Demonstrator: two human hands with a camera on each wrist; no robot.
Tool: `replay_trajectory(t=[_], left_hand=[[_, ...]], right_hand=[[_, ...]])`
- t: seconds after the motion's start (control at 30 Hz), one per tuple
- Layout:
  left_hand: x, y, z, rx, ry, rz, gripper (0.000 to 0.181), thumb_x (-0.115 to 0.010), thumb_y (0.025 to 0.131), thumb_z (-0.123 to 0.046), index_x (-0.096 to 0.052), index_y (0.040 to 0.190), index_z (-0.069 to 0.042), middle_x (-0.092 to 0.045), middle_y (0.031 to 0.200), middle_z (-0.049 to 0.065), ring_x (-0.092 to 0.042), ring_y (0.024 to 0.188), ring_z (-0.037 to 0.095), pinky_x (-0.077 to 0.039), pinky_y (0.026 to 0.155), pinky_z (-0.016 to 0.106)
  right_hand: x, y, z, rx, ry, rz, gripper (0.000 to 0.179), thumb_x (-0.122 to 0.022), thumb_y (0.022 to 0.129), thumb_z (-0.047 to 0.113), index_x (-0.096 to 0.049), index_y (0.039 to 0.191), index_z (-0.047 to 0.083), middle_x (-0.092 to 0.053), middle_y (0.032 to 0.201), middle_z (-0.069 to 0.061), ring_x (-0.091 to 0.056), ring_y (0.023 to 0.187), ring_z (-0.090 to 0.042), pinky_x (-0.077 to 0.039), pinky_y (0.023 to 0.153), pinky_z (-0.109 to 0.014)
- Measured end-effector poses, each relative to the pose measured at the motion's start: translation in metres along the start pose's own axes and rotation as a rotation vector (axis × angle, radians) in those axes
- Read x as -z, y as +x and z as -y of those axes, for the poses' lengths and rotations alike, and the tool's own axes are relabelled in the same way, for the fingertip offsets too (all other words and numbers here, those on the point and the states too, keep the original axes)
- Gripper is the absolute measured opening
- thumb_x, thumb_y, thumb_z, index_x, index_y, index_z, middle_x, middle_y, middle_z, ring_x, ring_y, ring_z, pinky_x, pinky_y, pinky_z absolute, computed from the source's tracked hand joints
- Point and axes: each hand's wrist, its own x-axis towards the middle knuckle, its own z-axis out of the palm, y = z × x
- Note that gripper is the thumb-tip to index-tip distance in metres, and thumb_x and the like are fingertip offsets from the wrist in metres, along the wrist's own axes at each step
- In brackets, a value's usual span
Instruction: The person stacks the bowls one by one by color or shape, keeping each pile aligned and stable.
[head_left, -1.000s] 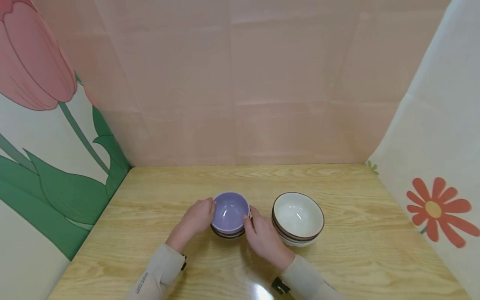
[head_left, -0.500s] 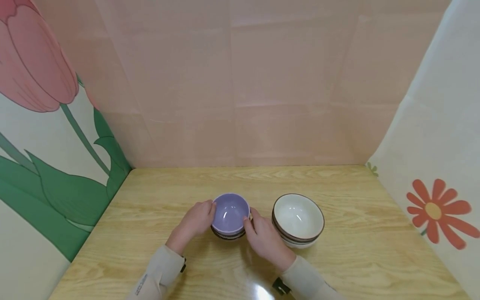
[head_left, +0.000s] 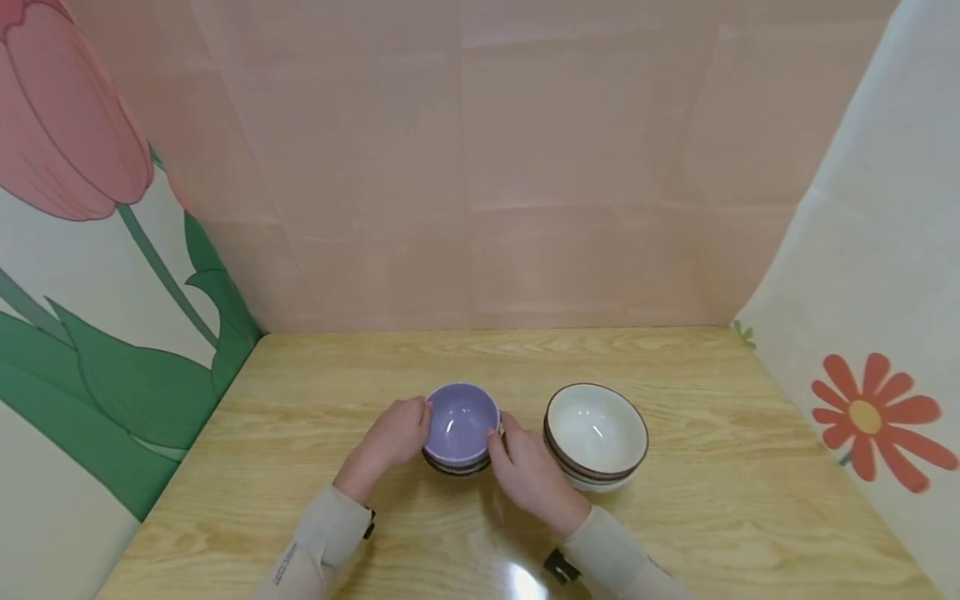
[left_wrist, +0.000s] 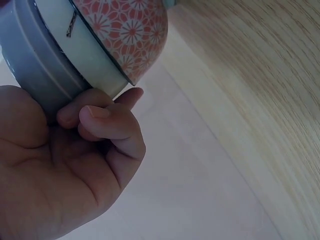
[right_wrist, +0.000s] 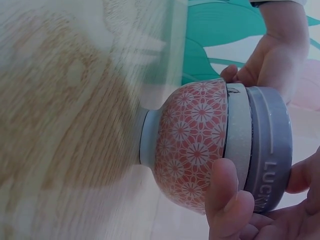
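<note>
A purple bowl (head_left: 459, 423) tops a nested stack, its lettered side (right_wrist: 270, 145) facing the right wrist view. Below it comes a white bowl (right_wrist: 239, 132), and at the bottom a red flower-patterned bowl (right_wrist: 187, 145) whose foot is at the tabletop. My left hand (head_left: 396, 431) grips the purple bowl from the left, fingers (left_wrist: 107, 117) bent against its wall. From the right, my right hand (head_left: 527, 475) holds the same bowl, thumb over its rim and fingers along the stack's side.
A second stack (head_left: 597, 429), of larger bowls with a white, brown-rimmed one on top, stands right of my right hand. The wooden table (head_left: 712, 492) meets a pink cloth backdrop (head_left: 465, 208) behind, with flower-printed sheets at both sides.
</note>
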Motion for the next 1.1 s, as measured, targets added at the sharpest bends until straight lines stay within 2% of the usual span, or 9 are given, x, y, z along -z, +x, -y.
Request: replay_trajectory(t=[0.23,0.47,0.63,0.83,1.1], left_hand=[[0.0003,-0.0003,-0.0013,0.018,-0.007,0.003,0.035,-0.036,0.108,-0.017,-0.062,0.091,-0.001,-0.050,0.067,0.005,-0.050,0.061,0.016,-0.046,0.055,0.029],[-0.0002,-0.0018,-0.0017,0.014,-0.010,-0.014,0.034,-0.037,0.107,-0.016,-0.062,0.090,0.000,-0.051,0.066,0.005,-0.051,0.060,0.017,-0.046,0.055,0.030],[-0.0014,-0.0040,-0.0013,0.026,-0.043,-0.008,0.035,-0.036,0.108,-0.018,-0.063,0.095,0.002,-0.052,0.066,0.006,-0.052,0.058,0.016,-0.047,0.053,0.029],[-0.0039,-0.0041,0.0011,0.023,-0.055,-0.015,0.037,-0.036,0.109,-0.019,-0.063,0.094,0.000,-0.051,0.066,0.005,-0.051,0.059,0.017,-0.047,0.055,0.030],[-0.0047,-0.0024,0.0025,0.014,-0.051,-0.031,0.038,-0.036,0.109,-0.020,-0.064,0.099,0.003,-0.052,0.067,0.005,-0.051,0.061,0.017,-0.048,0.056,0.029]], right_hand=[[-0.0005,0.0007,-0.0013,0.029,-0.003,-0.013,0.045,-0.047,0.105,0.026,-0.054,0.137,-0.005,-0.072,0.101,-0.018,-0.070,0.097,-0.029,-0.056,0.084,-0.049],[-0.0002,0.0014,-0.0012,0.024,-0.003,-0.003,0.043,-0.048,0.104,0.025,-0.056,0.135,-0.004,-0.070,0.087,-0.008,-0.066,0.083,-0.019,-0.056,0.077,-0.044],[-0.0004,0.0012,-0.0016,0.026,0.009,0.005,0.042,-0.048,0.104,0.024,-0.056,0.134,-0.005,-0.070,0.088,-0.008,-0.065,0.083,-0.017,-0.056,0.077,-0.043],[-0.0017,0.0006,-0.0034,0.022,0.002,-0.003,0.042,-0.048,0.104,0.025,-0.056,0.134,-0.004,-0.069,0.086,-0.006,-0.064,0.081,-0.016,-0.055,0.076,-0.041],[0.0002,0.0014,-0.0022,0.030,-0.005,-0.021,0.041,-0.049,0.104,0.023,-0.057,0.134,-0.004,-0.073,0.096,-0.013,-0.067,0.088,-0.020,-0.056,0.080,-0.044]])
